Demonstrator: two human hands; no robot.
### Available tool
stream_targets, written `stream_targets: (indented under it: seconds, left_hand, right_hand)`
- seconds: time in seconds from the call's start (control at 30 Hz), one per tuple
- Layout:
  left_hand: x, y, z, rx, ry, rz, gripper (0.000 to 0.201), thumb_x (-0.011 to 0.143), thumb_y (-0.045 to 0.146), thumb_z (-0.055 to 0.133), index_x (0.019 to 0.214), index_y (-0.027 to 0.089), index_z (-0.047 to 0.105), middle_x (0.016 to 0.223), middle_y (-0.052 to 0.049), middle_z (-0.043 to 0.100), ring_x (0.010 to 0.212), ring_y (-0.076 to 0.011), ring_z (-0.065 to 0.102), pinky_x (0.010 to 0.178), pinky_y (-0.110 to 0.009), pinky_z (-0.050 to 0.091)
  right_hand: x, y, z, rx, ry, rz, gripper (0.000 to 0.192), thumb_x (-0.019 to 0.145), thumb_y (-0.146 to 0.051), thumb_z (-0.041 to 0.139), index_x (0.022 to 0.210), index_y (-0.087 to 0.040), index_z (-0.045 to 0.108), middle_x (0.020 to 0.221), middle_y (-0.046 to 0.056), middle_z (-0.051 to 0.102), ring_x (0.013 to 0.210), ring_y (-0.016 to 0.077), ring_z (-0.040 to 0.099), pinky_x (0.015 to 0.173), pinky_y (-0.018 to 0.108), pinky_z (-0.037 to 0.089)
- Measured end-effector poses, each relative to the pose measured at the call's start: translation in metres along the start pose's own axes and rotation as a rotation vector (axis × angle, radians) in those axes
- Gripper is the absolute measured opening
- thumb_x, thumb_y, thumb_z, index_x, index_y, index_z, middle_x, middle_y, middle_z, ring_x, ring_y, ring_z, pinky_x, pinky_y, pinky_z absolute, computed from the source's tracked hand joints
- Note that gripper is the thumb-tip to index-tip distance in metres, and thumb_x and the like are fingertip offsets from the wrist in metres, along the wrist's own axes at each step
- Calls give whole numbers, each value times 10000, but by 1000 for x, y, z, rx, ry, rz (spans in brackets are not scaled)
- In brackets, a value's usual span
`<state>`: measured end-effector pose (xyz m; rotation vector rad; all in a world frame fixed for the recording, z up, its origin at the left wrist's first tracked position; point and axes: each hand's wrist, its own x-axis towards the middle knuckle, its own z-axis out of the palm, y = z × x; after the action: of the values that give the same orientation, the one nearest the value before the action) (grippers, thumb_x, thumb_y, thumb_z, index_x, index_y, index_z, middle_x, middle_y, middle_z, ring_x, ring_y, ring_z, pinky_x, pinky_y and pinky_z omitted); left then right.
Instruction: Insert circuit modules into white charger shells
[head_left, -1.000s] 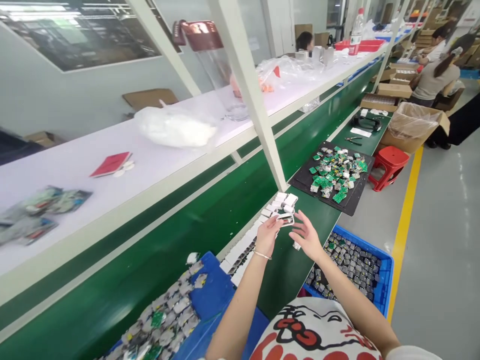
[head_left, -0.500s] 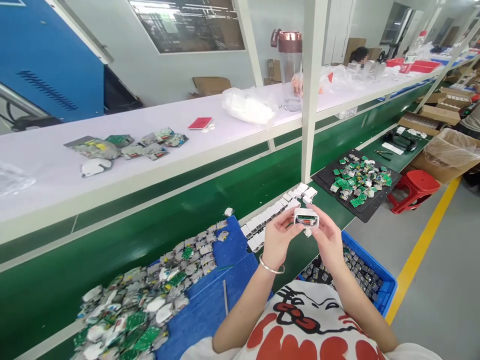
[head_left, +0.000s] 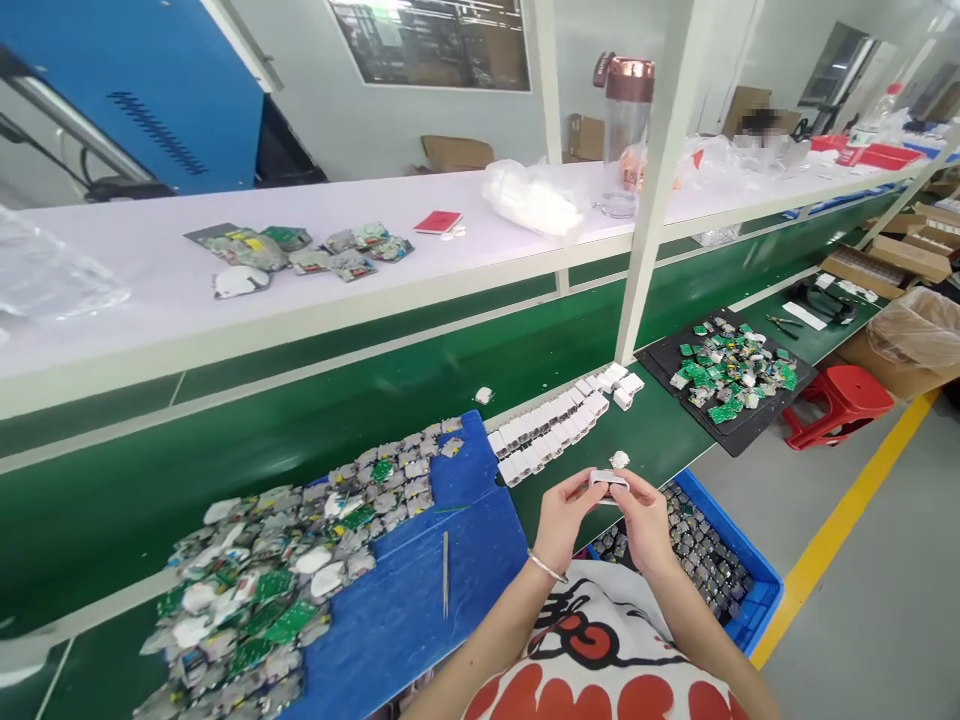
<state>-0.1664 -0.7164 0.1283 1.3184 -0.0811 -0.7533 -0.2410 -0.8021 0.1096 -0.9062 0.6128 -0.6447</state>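
At far left we see a heap of green boards and white shells (head_left: 285, 560) lying on a blue mat (head_left: 420, 600), with a thin metal tool (head_left: 445, 587) beside it on the mat. Farther right, a double row of white housings (head_left: 559, 425) stands on the green table (head_left: 660, 440), one loose white piece (head_left: 620, 459) just beyond it. At centre, our left hand (head_left: 564, 520) and right hand (head_left: 643, 520) meet over the table edge, the fingers of both pinched on a small white housing (head_left: 608, 481) held between them (its open face, turned toward us half a second ago, now points away). The housing has also come lower and nearer the body; we judge that inspection has given way to pressing or closing the part. Right of the hands sits a blue bin (head_left: 757, 590) of dark components, and beyond it a black tray (head_left: 667, 350) of green boards.
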Motion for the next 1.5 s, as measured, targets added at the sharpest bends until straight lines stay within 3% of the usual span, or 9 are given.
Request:
stream_targets:
  seconds: [0.23, 0.47, 0.63, 0.73, 0.87, 1.0, 1.13, 1.27, 1.5]
  left_hand:
    - [17, -21, -13, 39, 170, 59, 555, 497, 430, 815, 935, 105, 710, 880, -93, 727, 757, -178, 645, 744, -317, 535]
    - [49, -31, -18, 146, 189, 53, 517, 545, 457, 778, 911, 100, 703, 877, -107, 718, 740, -194, 652, 748, -350, 543]
    - [92, -34, -10, 383, 182, 103, 540, 542, 402, 791, 978, 108, 669, 911, -127, 695, 762, -220, 646, 770, -377, 518]
    - [116, -36, 6, 500, 95, 158, 575, 562, 400, 779, 1051, 127, 646, 1059, -138, 644, 856, -224, 629, 808, -365, 512]
    - [141, -41, 16, 617, -40, 210, 660, 646, 446, 714, 1234, 197, 548, 1313, -114, 489, 1035, -218, 580, 862, -309, 500]
    - [181, -29, -16, 778, 4, 196, 517, 751, 455, 603, 1197, 195, 569, 1363, -122, 426, 1116, -254, 540, 931, -354, 460]
    - [247, 8, -75, 972, 252, 157, 424, 820, 346, 520, 1183, 128, 550, 1345, -162, 419, 1296, -289, 347, 1089, -396, 269]
    - [319, 42, -118, 1122, 493, 41, 542, 792, 346, 560, 1265, 105, 456, 1360, -208, 378, 1285, -363, 316, 1034, -477, 291]
    - [396, 39, -124, 1307, 441, -1, 549, 809, 393, 587, 1277, 147, 439, 1327, -141, 441, 1234, -299, 396, 981, -500, 363]
  right_hand:
    - [24, 30, -4, -46, -43, 82, 397, 525, -348, 816, 859, -151, 729, 846, 76, 731, 765, 210, 650, 790, 385, 515]
    - [48, 40, -9, -182, -147, 85, 356, 663, -399, 725, 927, -159, 711, 974, 96, 701, 896, 231, 639, 826, 386, 515]
    - [79, 40, -28, -637, -212, -167, 482, 602, -270, 731, 1078, -229, 671, 1177, 83, 610, 993, 224, 591, 769, 312, 516]
    - [112, 46, -45, -852, -131, -284, 399, 637, -286, 671, 1030, -218, 685, 990, 67, 672, 841, 198, 611, 743, 319, 512]
    - [176, 69, -64, -851, 73, -232, 403, 668, -354, 616, 998, -130, 675, 877, 96, 687, 735, 202, 616, 701, 329, 517]
    - [234, 99, -68, -852, 256, -205, 471, 704, -412, 582, 1040, -88, 644, 959, 129, 645, 783, 199, 616, 696, 300, 518]
    - [259, 126, -60, -890, 372, -212, 452, 733, -410, 561, 1063, -109, 632, 1086, 145, 551, 918, 222, 571, 826, 335, 484]
    - [269, 141, -45, -912, 455, -180, 497, 725, -383, 549, 1135, -104, 564, 1102, 175, 523, 987, 284, 527, 887, 416, 442]
    - [269, 136, -28, -909, 337, -139, 615, 784, -372, 492, 1330, -127, 352, 1187, 147, 520, 895, 200, 618, 703, 288, 519]
